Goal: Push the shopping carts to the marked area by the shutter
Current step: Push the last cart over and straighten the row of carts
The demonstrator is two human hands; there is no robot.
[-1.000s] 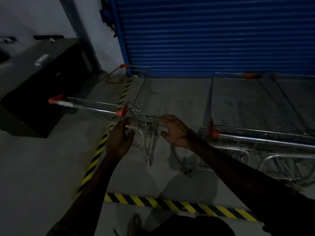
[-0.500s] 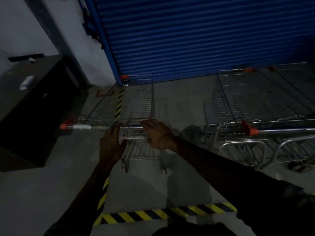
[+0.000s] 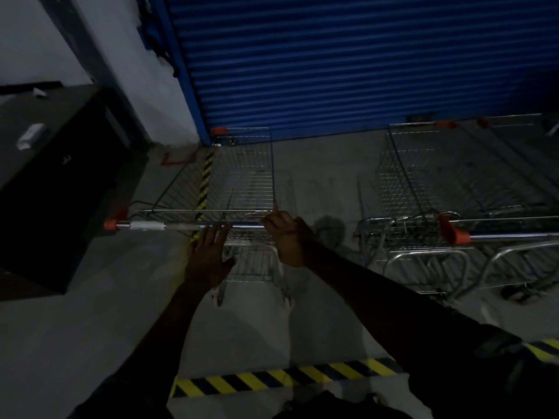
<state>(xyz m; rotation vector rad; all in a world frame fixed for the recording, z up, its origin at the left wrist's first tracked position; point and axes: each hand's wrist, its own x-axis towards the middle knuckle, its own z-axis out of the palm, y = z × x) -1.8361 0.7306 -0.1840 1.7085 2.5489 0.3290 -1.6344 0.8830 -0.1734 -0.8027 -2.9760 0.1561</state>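
A wire shopping cart (image 3: 242, 176) stands in front of me, its nose close to the blue shutter (image 3: 348, 62). Its chrome handle bar (image 3: 181, 226) has orange end caps. My right hand (image 3: 287, 237) is closed over the bar's right end. My left hand (image 3: 208, 255) has its fingers spread, fingertips at the bar's middle, not wrapped around it. Yellow-black floor tape marks the area: one strip (image 3: 205, 176) runs under the cart toward the shutter, another strip (image 3: 284, 379) crosses near my feet.
Nested shopping carts (image 3: 453, 189) are parked at the right against the shutter, handle (image 3: 502, 236) toward me. A black cabinet (image 3: 60, 182) stands at the left by the wall. Bare concrete floor (image 3: 320, 189) lies between the two cart groups.
The cart swung from angled to square with the shutter and rolled closer to it. My left hand let go of the bar and opened its fingers. My right hand stays on the bar.
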